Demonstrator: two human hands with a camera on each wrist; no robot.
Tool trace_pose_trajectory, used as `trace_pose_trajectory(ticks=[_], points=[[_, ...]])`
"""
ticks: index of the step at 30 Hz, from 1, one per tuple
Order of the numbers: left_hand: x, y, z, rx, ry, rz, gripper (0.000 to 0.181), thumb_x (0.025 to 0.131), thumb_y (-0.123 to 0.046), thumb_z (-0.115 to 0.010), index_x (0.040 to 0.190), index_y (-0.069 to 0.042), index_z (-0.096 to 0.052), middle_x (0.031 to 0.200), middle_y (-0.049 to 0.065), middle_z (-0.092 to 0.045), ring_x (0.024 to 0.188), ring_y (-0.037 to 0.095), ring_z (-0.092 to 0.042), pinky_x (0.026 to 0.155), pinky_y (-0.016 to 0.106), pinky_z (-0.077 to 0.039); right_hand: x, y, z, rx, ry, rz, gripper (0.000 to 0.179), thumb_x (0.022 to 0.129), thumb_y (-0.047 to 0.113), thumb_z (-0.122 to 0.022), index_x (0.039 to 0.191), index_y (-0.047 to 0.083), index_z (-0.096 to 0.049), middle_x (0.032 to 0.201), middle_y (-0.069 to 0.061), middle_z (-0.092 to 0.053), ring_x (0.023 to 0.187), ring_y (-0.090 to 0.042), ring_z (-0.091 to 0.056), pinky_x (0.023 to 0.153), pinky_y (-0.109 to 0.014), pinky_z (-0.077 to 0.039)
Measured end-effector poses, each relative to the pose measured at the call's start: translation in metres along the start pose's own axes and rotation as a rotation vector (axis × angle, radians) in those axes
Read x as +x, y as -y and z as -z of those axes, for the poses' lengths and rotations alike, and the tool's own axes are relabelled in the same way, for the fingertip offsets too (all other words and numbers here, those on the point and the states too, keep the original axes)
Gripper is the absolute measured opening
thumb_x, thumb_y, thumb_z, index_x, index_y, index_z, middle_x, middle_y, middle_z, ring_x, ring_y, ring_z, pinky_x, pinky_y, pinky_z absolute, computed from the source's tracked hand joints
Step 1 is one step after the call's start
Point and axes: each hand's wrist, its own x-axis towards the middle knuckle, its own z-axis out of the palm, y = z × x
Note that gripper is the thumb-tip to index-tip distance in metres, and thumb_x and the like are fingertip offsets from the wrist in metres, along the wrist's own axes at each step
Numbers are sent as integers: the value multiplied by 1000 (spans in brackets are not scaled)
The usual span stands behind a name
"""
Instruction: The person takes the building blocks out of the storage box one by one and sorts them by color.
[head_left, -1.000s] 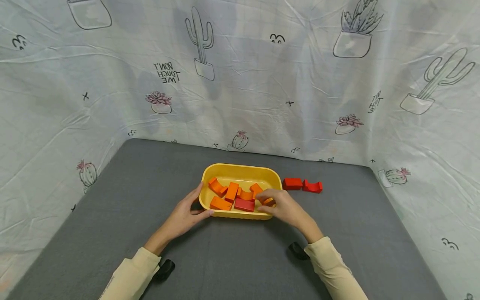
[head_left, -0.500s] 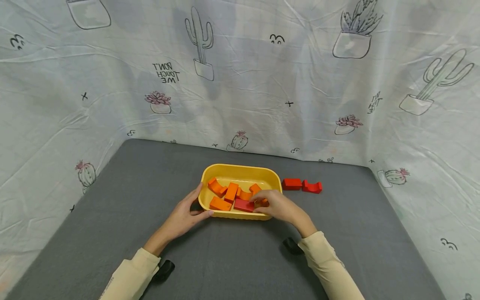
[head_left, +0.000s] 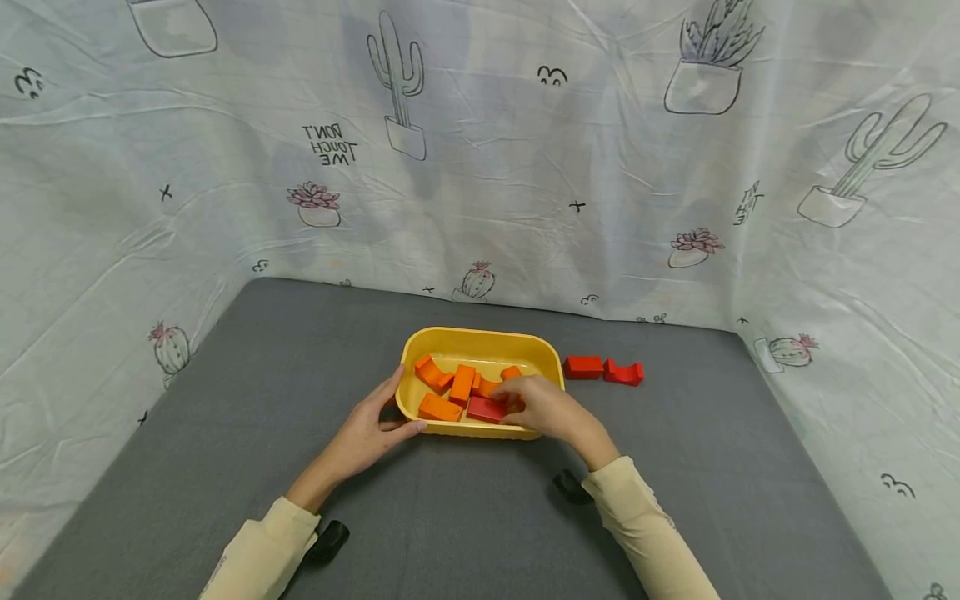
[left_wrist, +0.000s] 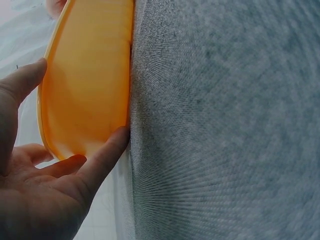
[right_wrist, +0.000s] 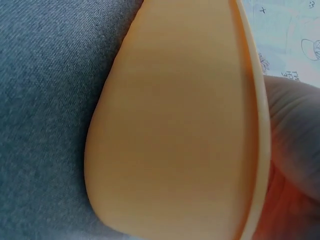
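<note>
A yellow plastic tray [head_left: 442, 335] stands on the grey table, with several orange blocks [head_left: 439, 407] and one red rectangular block [head_left: 483, 409] inside. My left hand [head_left: 370, 431] holds the tray's left end, thumb at the near rim and fingers along the side; the left wrist view shows fingertips [left_wrist: 120, 136] against its outer wall. Reaching over the near right rim, my right hand [head_left: 551, 407] pinches the right end of the red block between thumb and fingers. In the right wrist view the tray wall [right_wrist: 175, 130] hides those fingertips.
Right of the tray lie a red rectangular block [head_left: 583, 367] and a red block with a curved hollow [head_left: 624, 372]. Light cloth printed with cacti [head_left: 480, 167] hangs round the back and sides of the grey table [head_left: 450, 517].
My right hand has moved left inside the tray, from the orange blocks at its right end onto the red block. The left hand has stayed at the tray's left end.
</note>
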Motion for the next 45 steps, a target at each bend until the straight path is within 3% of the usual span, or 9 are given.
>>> trace_pose_trajectory(ticks=[6, 12, 19, 23, 31, 36, 39, 45], points=[[1, -2, -1, 5, 2, 15, 97, 86, -30, -77, 158, -11, -15, 161, 15, -17, 137, 35, -38, 90, 36, -54, 5, 0, -4, -99, -7, -37, 36, 81, 14, -82, 115, 6, -72, 110, -4, -71, 96, -19, -63, 87, -36, -54], [1, -2, -1, 22, -3, 27, 98, 86, -32, -77, 158, -12, -15, 161, 15, -17, 136, 35, -39, 90, 34, -54, 11, -1, -6, -132, 16, -46, 36, 79, 13, -83, 113, 7, -72, 108, -3, -71, 94, -18, -63, 87, -35, -54], [2, 1, 1, 10, -12, 0, 96, 86, -27, -77, 158, -12, -15, 161, 15, -18, 133, 35, -42, 88, 33, -55, 17, 0, -5, -156, 27, -72, 32, 80, 10, -82, 111, 9, -73, 105, -1, -71, 89, -17, -61, 83, -34, -53], [1, 0, 0, 22, -6, 7, 96, 86, -30, -76, 158, -12, -15, 161, 15, -19, 134, 35, -42, 88, 32, -55, 12, -5, -1, -132, 13, -41, 28, 81, 7, -80, 108, 8, -74, 102, -1, -71, 86, -17, -59, 80, -31, -53], [1, -1, 0, 7, -10, 2, 97, 86, -29, -77, 158, -11, -15, 161, 15, -19, 133, 35, -42, 88, 33, -55, -11, -12, 14, 61, -94, -98, 27, 81, 1, -74, 107, 8, -74, 104, -2, -69, 81, -17, -55, 65, -25, -50], [1, -1, 0, 16, -10, 6, 97, 86, -31, -77, 158, -11, -15, 161, 15, -19, 133, 35, -43, 88, 32, -55, -17, -14, 18, 73, -141, -83, 22, 82, 2, -75, 103, 7, -75, 105, -2, -70, 95, -20, -60, 80, -35, -56], [1, -1, 0, 22, -8, 6, 97, 86, -31, -77, 158, -11, -15, 160, 16, -19, 133, 35, -43, 88, 31, -55, -18, -15, 19, 87, -178, -89, 18, 83, 2, -75, 101, 6, -76, 107, -4, -71, 106, -24, -62, 93, -42, -53], [1, -1, 1, 29, -7, 8, 97, 86, -31, -77, 158, -11, -15, 161, 15, -19, 132, 34, -44, 88, 32, -55, -22, -16, 20, 98, -202, -119, 18, 82, 0, -77, 100, 4, -78, 109, -8, -71, 109, -29, -62, 95, -46, -52]])
